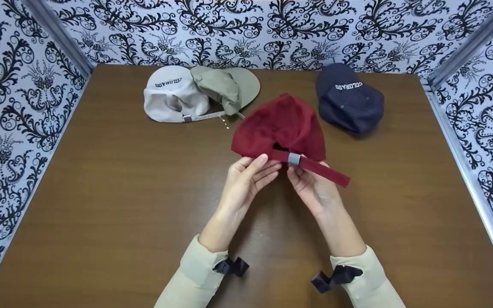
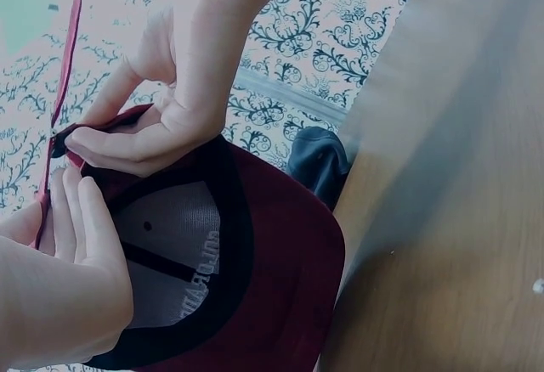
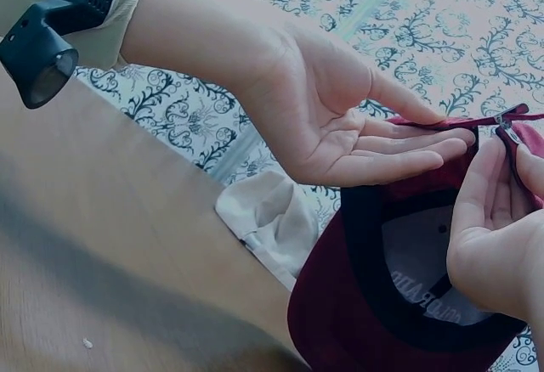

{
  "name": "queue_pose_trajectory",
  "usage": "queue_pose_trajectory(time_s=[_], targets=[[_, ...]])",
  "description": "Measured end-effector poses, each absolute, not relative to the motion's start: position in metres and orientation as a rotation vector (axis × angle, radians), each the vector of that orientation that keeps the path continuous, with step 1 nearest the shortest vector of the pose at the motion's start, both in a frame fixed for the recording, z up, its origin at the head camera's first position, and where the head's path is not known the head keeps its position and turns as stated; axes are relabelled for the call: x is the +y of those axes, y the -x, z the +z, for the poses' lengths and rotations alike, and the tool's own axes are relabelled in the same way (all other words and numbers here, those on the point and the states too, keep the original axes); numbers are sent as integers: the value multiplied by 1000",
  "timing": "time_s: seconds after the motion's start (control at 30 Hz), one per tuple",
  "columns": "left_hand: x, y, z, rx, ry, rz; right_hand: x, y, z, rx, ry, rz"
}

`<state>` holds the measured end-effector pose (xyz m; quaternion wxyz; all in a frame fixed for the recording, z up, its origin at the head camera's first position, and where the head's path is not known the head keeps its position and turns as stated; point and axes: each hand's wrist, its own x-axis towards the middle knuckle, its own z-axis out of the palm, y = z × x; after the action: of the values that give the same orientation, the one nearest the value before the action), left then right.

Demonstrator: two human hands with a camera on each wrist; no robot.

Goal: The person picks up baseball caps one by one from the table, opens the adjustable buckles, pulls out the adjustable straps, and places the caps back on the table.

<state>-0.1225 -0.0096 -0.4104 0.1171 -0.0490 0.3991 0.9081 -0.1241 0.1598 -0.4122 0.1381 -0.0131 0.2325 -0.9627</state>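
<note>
Both hands hold up a red baseball cap (image 1: 278,122) by its back edge, above the table. My left hand (image 1: 248,177) pinches the strap side, thumb on top and fingers beneath. My right hand (image 1: 315,188) grips the other side beside the grey metal buckle (image 1: 293,158); its thumb is partly hidden by the strap (image 1: 330,173), whose free end sticks out to the right. In the left wrist view the cap's dark brim (image 2: 297,253) and inside lining (image 2: 170,223) show below the fingers of the right hand (image 2: 183,100).
On the wooden table (image 1: 122,205), a white cap (image 1: 173,96) and an olive cap (image 1: 225,85) overlap at the back left. A navy cap (image 1: 349,100) lies at the back right. Patterned walls (image 1: 246,34) enclose the table on three sides.
</note>
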Motion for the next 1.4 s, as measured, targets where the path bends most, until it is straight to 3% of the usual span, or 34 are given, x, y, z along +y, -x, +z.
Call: queue_pose_trajectory(time_s=[1.4], targets=[[-16,125,-411,1179,180,2673,169,124,-413,535,-138,-2795]])
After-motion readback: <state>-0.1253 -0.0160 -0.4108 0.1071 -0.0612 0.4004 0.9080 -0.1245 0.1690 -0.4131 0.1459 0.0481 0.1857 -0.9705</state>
